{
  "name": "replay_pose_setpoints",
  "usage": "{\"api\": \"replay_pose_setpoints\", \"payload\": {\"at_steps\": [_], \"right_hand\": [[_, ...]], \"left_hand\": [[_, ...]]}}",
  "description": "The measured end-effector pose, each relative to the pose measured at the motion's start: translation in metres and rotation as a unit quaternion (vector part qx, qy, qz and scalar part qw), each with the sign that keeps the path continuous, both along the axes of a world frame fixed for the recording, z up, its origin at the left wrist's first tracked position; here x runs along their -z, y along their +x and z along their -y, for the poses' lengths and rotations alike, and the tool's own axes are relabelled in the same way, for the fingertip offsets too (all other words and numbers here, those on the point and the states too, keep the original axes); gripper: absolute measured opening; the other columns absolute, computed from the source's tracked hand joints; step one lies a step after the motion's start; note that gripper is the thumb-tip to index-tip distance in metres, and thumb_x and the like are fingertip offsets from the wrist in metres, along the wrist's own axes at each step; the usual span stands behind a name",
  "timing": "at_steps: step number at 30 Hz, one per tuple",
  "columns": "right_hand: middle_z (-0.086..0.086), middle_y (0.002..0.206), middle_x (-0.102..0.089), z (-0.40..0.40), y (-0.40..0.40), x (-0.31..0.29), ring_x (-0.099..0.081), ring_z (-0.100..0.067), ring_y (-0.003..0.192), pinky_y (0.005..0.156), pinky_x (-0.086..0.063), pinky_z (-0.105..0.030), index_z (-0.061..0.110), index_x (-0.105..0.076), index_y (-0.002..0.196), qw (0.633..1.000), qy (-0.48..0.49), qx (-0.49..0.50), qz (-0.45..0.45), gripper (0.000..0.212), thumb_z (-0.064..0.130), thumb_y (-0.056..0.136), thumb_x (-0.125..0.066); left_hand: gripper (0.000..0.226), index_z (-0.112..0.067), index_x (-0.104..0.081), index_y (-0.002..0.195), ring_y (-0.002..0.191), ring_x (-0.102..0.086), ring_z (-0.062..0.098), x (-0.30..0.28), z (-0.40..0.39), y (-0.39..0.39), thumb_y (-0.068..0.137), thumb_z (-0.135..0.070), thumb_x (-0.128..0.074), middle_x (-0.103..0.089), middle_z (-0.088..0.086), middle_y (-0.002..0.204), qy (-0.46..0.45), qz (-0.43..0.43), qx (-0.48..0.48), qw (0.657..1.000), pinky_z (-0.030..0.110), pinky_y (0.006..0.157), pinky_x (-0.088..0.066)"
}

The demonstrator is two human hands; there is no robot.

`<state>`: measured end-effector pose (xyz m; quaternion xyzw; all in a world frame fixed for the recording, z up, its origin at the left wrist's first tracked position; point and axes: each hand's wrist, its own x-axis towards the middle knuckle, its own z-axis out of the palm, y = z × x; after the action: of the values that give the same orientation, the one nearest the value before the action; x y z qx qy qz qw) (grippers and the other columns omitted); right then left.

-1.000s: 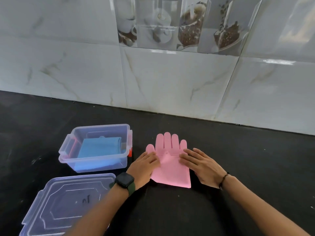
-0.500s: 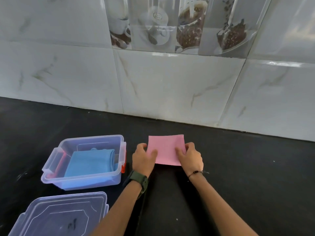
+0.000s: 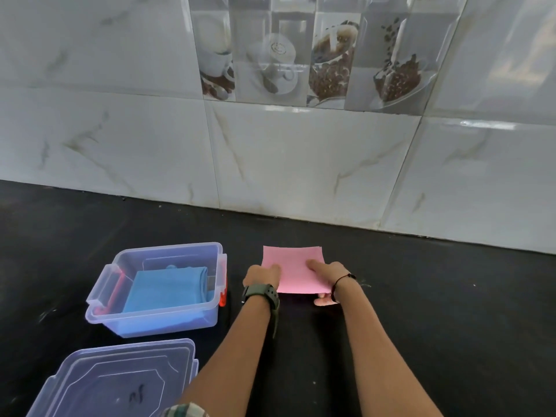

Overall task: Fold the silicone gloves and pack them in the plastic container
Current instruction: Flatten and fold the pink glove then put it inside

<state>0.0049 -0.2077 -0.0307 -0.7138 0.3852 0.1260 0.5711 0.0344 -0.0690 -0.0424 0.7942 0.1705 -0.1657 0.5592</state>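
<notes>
Wall (image 3: 301, 164) of pale marbled tile fills the far half of the view, with a strip of coffee-cup picture tiles at the top. Black table (image 3: 421, 311) runs below it, nearer.

Clear lid (image 3: 114, 383) lies flat at the near left corner, off the box. Clear box (image 3: 156, 291) sits just beyond the lid, open, with red latches at its sides. Blue glove (image 3: 167, 288) lies folded inside it, flat on the floor of the box.

Pink glove (image 3: 296, 269) lies on the table to the right of the box, near it but apart. It shows as a plain square: fingers tucked out of sight, cuff half laid over.

Progress, as judged: one glove folded and packed; pink one folded at least once, not yet in the box; lid not on. Left to do: perhaps one more fold, move pink into the box beside or on the blue, close up.

Left hand (image 3: 263, 273), watch at the wrist, is curled at the glove's left edge, fingers on the top layer; whether it pinches or only presses I cannot tell. Right hand (image 3: 326, 270) lies on the right edge, fingers extended on top, with a digit showing under the near corner, so it appears to grip that corner.
</notes>
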Motion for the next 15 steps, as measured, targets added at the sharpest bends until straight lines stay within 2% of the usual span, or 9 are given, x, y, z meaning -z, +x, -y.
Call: {"api": "replay_pose_setpoints", "payload": {"at_steps": [2, 4, 6, 9, 11, 13, 15], "right_hand": [[-0.012, 0.083, -0.057, 0.002, -0.009, -0.001, -0.060, -0.025, 0.064, 0.045, -0.059, -0.037, 0.007, -0.050, 0.105, 0.993, 0.103, 0.049, 0.011, 0.040, 0.036, 0.082, -0.066], [-0.014, 0.093, -0.059, 0.005, -0.018, -0.004, -0.063, -0.028, 0.075, 0.042, -0.058, -0.038, 0.007, -0.050, 0.102, 0.972, 0.200, 0.112, 0.051, 0.035, 0.026, 0.081, -0.070], [-0.016, 0.095, -0.059, 0.007, -0.023, -0.014, -0.062, -0.031, 0.080, 0.046, -0.058, -0.039, 0.004, -0.050, 0.099, 0.945, 0.266, 0.156, 0.107, 0.030, 0.016, 0.081, -0.070], [-0.016, 0.097, -0.057, 0.007, -0.025, -0.043, -0.060, -0.031, 0.084, 0.069, -0.055, -0.044, 0.001, -0.051, 0.101, 0.931, 0.270, 0.160, 0.189, 0.030, 0.013, 0.081, -0.070], [-0.013, 0.095, -0.059, -0.001, -0.023, -0.069, -0.060, -0.029, 0.084, 0.069, -0.054, -0.043, 0.004, -0.055, 0.091, 0.928, 0.250, 0.142, 0.236, 0.024, 0.014, 0.078, -0.073], [-0.010, 0.094, -0.061, -0.020, -0.020, -0.094, -0.060, -0.026, 0.084, 0.067, -0.055, -0.040, 0.008, -0.056, 0.084, 0.925, 0.231, 0.119, 0.275, 0.021, 0.015, 0.076, -0.075], [-0.008, 0.091, -0.063, -0.049, -0.014, -0.112, -0.061, -0.024, 0.082, 0.066, -0.055, -0.038, 0.009, -0.058, 0.082, 0.920, 0.224, 0.102, 0.306, 0.019, 0.014, 0.075, -0.075]], "left_hand": [[0.030, 0.006, -0.058, 0.102, 0.082, -0.059, 0.031, -0.002, 0.002, -0.009, 0.080, -0.014, -0.058, -0.062, 0.014, 0.087, -0.101, -0.021, -0.066, 0.992, 0.037, 0.081, -0.052], [0.030, 0.008, -0.057, 0.105, 0.079, -0.060, 0.031, -0.009, 0.007, -0.013, 0.078, -0.004, -0.062, -0.060, 0.013, 0.083, -0.204, -0.046, -0.099, 0.973, 0.039, 0.082, -0.054], [0.025, 0.004, -0.053, 0.099, 0.071, -0.060, 0.028, -0.026, 0.010, -0.015, 0.076, 0.002, -0.063, -0.058, 0.013, 0.080, -0.279, -0.053, -0.102, 0.954, 0.037, 0.073, -0.055], [0.022, 0.001, -0.051, 0.096, 0.068, -0.056, 0.024, -0.060, 0.005, -0.007, 0.077, 0.007, -0.061, -0.055, 0.012, 0.078, -0.343, -0.026, -0.095, 0.934, 0.035, 0.071, -0.050], [0.019, 0.000, -0.054, 0.100, 0.067, -0.054, 0.020, -0.089, -0.009, -0.003, 0.082, 0.007, -0.056, -0.054, 0.011, 0.079, -0.366, -0.008, -0.044, 0.930, 0.031, 0.066, -0.049], [0.010, -0.001, -0.054, 0.084, 0.067, -0.051, 0.017, -0.116, -0.035, 0.000, 0.088, 0.006, -0.049, -0.051, 0.008, 0.077, -0.380, 0.006, 0.015, 0.925, 0.026, 0.064, -0.046], [0.019, -0.005, -0.053, 0.074, 0.070, -0.050, 0.017, -0.132, -0.069, 0.005, 0.088, 0.006, -0.048, -0.050, 0.008, 0.077, -0.416, 0.010, 0.020, 0.909, 0.026, 0.068, -0.045]]}}
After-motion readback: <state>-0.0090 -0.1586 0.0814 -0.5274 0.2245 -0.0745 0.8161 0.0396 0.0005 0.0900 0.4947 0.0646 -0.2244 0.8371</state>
